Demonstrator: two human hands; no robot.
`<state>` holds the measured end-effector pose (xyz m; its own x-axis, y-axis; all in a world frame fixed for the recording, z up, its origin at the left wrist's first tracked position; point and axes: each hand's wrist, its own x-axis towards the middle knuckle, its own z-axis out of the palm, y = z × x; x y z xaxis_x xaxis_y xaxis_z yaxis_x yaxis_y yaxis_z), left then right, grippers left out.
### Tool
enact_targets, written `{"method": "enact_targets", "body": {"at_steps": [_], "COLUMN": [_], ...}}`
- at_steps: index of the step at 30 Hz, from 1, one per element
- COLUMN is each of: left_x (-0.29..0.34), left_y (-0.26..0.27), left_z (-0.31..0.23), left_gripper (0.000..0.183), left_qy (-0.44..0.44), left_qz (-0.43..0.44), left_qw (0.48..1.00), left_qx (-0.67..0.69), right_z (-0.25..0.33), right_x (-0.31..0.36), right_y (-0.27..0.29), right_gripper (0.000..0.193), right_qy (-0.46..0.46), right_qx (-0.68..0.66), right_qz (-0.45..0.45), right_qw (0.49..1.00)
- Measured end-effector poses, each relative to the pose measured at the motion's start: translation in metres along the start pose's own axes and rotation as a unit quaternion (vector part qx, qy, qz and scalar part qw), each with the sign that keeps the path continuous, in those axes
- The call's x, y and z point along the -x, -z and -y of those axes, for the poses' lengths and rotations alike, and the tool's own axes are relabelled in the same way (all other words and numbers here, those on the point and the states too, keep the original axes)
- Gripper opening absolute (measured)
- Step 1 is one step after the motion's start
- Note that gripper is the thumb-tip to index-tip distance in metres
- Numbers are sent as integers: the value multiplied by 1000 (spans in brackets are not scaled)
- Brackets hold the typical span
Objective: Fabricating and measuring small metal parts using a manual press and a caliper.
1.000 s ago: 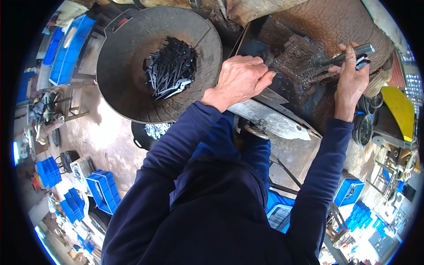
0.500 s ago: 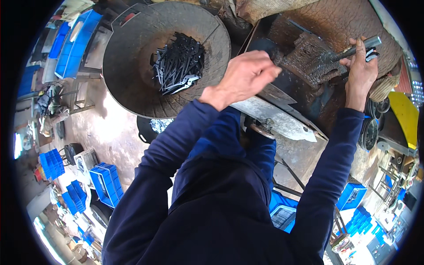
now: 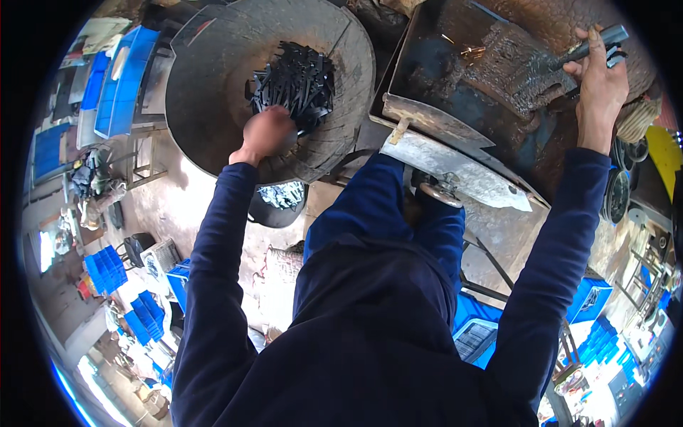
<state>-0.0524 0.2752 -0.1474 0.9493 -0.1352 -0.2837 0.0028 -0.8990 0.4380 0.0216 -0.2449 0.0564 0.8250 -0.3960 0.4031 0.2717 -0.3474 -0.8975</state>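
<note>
My left hand (image 3: 269, 134), blurred by motion, is over the near part of a wide, dark metal bowl (image 3: 203, 107). It is beside a heap of thin black metal pieces (image 3: 302, 82); its fingers are too smeared to read. At the far right, my right hand (image 3: 601, 89) is closed round a dark cylindrical bar (image 3: 612, 34) with a bright metal end. Small black pieces (image 3: 616, 56) stick out by its fingers. The bar reaches toward a grimy, wet-looking metal block (image 3: 523, 67) in an open-topped machine tray (image 3: 441, 121).
Small orange bright specks (image 3: 471, 51) show over the tray. Under the bowl's near rim stands a dark tub (image 3: 274, 213) with shiny pieces. Blue crates (image 3: 126, 82) stand at the left, and another blue bin (image 3: 477, 341) is low by my right side. A pale plate (image 3: 462, 174) edges the tray.
My left hand has swung left from beside the tray to the heap in the bowl. My right hand stays on the bar, a little farther up and right in view. Orange specks have appeared.
</note>
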Motion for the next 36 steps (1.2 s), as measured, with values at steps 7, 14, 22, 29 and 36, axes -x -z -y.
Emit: {"method": "enact_targets", "body": {"at_steps": [7,14,22,29,36], "left_x": [-5,-6,-13,-12,-15], "left_y": [-23,-34,-36,-37,-40], "left_z": [-16,-24,-23,-17,-9], "left_gripper": [51,55,49,42,44], "left_qy": [15,-24,-14,-17,53], "left_qz": [77,73,97,70,54], "left_qw": [977,949,953,967,980], "left_qx": [-197,-305,-286,-246,-184], "right_z": [-4,2,-2,14,11], "right_x": [1,3,1,14,11], "right_y": [0,-3,-2,-11,-10], "right_gripper": [32,31,30,28,26], "right_qy": [15,-1,5,-3,5], "right_qx": [6,14,7,-17,3], "right_qz": [-3,-17,-20,-25,-26], "right_qw": [1000,1000,1000,1000,1000]}}
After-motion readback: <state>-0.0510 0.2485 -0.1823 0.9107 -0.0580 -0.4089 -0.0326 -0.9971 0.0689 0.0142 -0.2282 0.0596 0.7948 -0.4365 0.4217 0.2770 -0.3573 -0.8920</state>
